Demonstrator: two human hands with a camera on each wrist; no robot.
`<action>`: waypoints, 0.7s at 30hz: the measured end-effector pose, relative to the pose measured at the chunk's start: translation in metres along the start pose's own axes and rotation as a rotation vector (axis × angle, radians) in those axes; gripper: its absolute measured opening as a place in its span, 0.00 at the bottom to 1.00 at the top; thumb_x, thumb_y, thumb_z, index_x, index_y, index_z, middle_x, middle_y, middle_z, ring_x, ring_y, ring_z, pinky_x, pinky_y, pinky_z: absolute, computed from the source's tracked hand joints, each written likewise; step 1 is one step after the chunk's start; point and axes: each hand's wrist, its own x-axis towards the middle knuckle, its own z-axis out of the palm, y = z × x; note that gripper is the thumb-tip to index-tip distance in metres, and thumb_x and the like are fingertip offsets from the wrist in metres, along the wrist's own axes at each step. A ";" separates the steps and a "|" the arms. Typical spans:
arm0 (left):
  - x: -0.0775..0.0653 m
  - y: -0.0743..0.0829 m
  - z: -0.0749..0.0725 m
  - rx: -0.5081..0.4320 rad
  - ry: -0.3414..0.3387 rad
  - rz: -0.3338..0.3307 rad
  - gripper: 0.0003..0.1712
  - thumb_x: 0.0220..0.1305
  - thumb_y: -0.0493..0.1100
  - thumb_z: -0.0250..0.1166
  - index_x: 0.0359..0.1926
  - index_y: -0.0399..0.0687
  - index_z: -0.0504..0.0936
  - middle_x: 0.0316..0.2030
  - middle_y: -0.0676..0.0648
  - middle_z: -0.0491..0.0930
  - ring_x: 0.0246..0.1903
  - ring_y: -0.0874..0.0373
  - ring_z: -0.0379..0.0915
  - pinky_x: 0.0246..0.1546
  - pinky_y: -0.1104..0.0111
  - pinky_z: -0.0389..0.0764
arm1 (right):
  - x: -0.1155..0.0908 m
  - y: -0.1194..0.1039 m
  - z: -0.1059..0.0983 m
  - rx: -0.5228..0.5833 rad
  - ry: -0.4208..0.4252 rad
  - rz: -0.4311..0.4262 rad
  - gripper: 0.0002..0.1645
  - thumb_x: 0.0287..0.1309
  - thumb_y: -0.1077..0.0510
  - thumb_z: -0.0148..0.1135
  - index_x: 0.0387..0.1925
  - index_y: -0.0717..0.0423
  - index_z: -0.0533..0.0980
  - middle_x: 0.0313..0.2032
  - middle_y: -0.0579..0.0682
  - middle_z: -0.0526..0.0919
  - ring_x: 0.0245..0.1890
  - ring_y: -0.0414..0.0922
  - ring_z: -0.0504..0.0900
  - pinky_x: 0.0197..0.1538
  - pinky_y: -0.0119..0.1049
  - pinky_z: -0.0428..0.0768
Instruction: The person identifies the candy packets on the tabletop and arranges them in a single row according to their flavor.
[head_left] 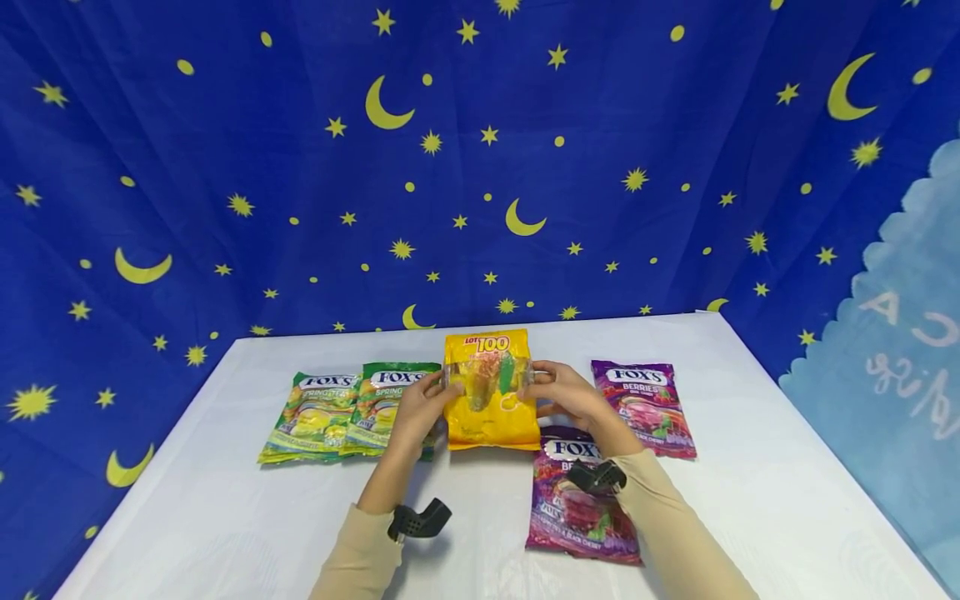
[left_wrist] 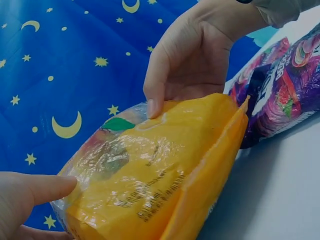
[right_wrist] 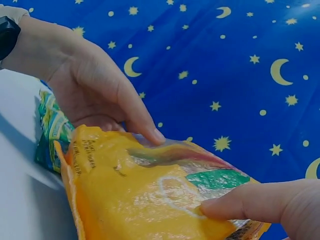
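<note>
Both hands hold a yellow LOT 100 candy bag by its sides, near the middle of the table. My left hand grips its left edge, thumb on the front; my right hand grips the right edge the same way. In the left wrist view the yellow bag is tilted, its bottom seam toward the table. The right wrist view shows the thumb of the right hand pressing the clear window. Fingers behind the bag are mostly hidden.
Two green FOX'S Spring Tea bags lie overlapping at the left. A purple FOX'S Berries bag lies at the right, and another purple bag lies nearer, partly under the right wrist. A blue star-patterned cloth hangs behind the white table.
</note>
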 end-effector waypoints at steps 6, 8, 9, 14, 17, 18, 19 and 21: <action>-0.002 0.003 -0.002 -0.018 0.004 0.013 0.36 0.59 0.46 0.69 0.64 0.36 0.68 0.57 0.32 0.74 0.54 0.42 0.73 0.54 0.52 0.72 | -0.002 -0.001 -0.001 0.034 -0.032 -0.031 0.42 0.51 0.69 0.65 0.66 0.63 0.57 0.45 0.62 0.77 0.39 0.50 0.81 0.44 0.50 0.82; -0.003 0.005 -0.003 -0.020 0.000 0.014 0.35 0.59 0.45 0.70 0.64 0.37 0.69 0.58 0.32 0.74 0.56 0.42 0.72 0.56 0.51 0.71 | -0.002 -0.002 0.000 0.039 -0.043 -0.040 0.41 0.50 0.70 0.64 0.64 0.63 0.57 0.43 0.60 0.76 0.38 0.49 0.81 0.43 0.50 0.82; -0.004 0.005 -0.003 -0.021 -0.003 0.017 0.35 0.59 0.44 0.70 0.64 0.37 0.69 0.58 0.32 0.73 0.57 0.41 0.71 0.56 0.50 0.70 | -0.002 -0.002 0.000 0.037 -0.048 -0.044 0.41 0.50 0.70 0.64 0.64 0.64 0.57 0.43 0.60 0.76 0.38 0.49 0.81 0.43 0.50 0.82; -0.005 0.006 -0.005 -0.030 -0.012 0.041 0.34 0.58 0.42 0.70 0.63 0.36 0.70 0.59 0.30 0.71 0.59 0.39 0.67 0.59 0.47 0.67 | -0.004 -0.003 0.003 0.020 -0.046 -0.047 0.41 0.49 0.70 0.64 0.64 0.63 0.57 0.45 0.61 0.75 0.37 0.50 0.81 0.42 0.48 0.83; -0.005 0.006 -0.006 -0.051 -0.011 0.050 0.33 0.57 0.41 0.70 0.62 0.36 0.70 0.59 0.31 0.71 0.58 0.39 0.69 0.57 0.48 0.69 | -0.005 -0.005 0.004 0.011 -0.044 -0.054 0.42 0.49 0.71 0.64 0.65 0.63 0.56 0.48 0.63 0.74 0.38 0.50 0.81 0.42 0.48 0.83; -0.005 0.007 -0.006 -0.056 -0.010 0.055 0.33 0.56 0.40 0.70 0.62 0.36 0.70 0.59 0.31 0.72 0.57 0.39 0.70 0.56 0.48 0.70 | -0.006 -0.006 0.004 0.015 -0.042 -0.054 0.43 0.48 0.71 0.64 0.65 0.63 0.56 0.49 0.63 0.74 0.38 0.50 0.81 0.42 0.47 0.83; -0.005 0.007 -0.007 -0.064 -0.008 0.055 0.33 0.56 0.40 0.70 0.61 0.36 0.71 0.58 0.31 0.72 0.55 0.39 0.71 0.55 0.49 0.71 | -0.006 -0.006 0.005 0.017 -0.042 -0.055 0.43 0.48 0.71 0.64 0.65 0.63 0.56 0.50 0.63 0.74 0.38 0.49 0.81 0.42 0.47 0.83; -0.005 0.008 -0.007 -0.077 -0.007 0.053 0.32 0.55 0.38 0.71 0.60 0.37 0.71 0.58 0.32 0.73 0.53 0.41 0.74 0.53 0.52 0.73 | -0.006 -0.007 0.005 0.020 -0.044 -0.057 0.44 0.48 0.72 0.64 0.65 0.63 0.55 0.50 0.63 0.73 0.39 0.49 0.80 0.42 0.46 0.83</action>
